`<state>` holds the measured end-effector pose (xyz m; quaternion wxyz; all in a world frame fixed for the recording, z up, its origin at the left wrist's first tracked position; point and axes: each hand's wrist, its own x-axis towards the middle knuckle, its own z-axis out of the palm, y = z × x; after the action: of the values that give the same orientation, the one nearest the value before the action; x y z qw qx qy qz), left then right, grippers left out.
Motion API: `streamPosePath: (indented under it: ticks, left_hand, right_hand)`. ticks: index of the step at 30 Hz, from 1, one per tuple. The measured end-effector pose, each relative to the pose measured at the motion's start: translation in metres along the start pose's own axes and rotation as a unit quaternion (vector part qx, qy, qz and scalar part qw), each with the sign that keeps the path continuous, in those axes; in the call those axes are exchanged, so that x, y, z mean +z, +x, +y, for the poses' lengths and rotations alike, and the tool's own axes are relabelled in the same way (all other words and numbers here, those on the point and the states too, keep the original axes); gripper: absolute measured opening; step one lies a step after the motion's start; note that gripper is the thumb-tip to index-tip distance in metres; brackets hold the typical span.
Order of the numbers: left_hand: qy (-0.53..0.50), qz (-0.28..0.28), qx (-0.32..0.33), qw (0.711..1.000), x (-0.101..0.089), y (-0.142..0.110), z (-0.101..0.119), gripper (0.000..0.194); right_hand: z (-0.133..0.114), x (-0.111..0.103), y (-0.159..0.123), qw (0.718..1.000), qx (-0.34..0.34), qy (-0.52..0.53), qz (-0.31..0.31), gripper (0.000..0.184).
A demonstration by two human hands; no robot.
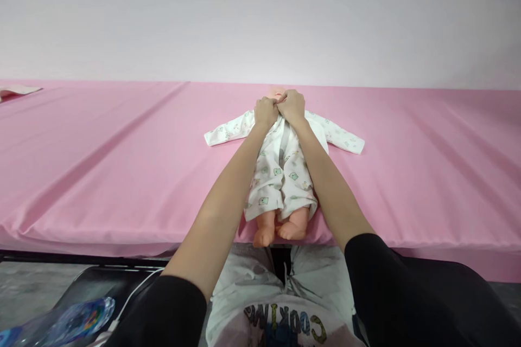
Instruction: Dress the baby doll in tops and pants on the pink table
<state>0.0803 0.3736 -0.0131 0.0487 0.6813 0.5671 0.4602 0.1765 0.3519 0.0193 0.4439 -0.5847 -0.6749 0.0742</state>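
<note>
A baby doll (280,227) lies on its back on the pink sheet (122,162), feet toward me. It wears a white printed baby garment (280,173) with both sleeves spread out sideways. My left hand (266,112) and my right hand (292,106) are side by side at the garment's neckline, each with fingers closed on the fabric edge. The hands hide most of the doll's head; only a bit of it shows above my knuckles.
The pink sheet covers a long surface up to a pale wall. A light cloth (16,90) lies at the far left. Below the front edge are my lap with a printed apron (280,320), a white cable (134,293) and a shiny dark item (77,309).
</note>
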Motion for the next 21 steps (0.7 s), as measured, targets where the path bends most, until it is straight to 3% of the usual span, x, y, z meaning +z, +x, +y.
streamPosePath:
  ticks: [6, 14, 21]
  left_hand:
    - [0.058, -0.015, -0.010, 0.998, -0.002, -0.002, 0.003, 0.030]
    - [-0.051, -0.003, -0.022, 0.998, -0.013, -0.009, 0.007, 0.023]
    - [-0.066, 0.009, -0.041, 0.997, -0.015, -0.011, 0.009, 0.023]
  right_hand:
    - [0.002, 0.003, 0.000, 0.995, 0.052, 0.077, 0.046, 0.010]
    - [0.002, 0.001, 0.002, 0.993, 0.060, 0.093, 0.037, 0.016]
    - [0.003, -0.006, 0.005, 0.987, 0.088, 0.130, 0.024, 0.030]
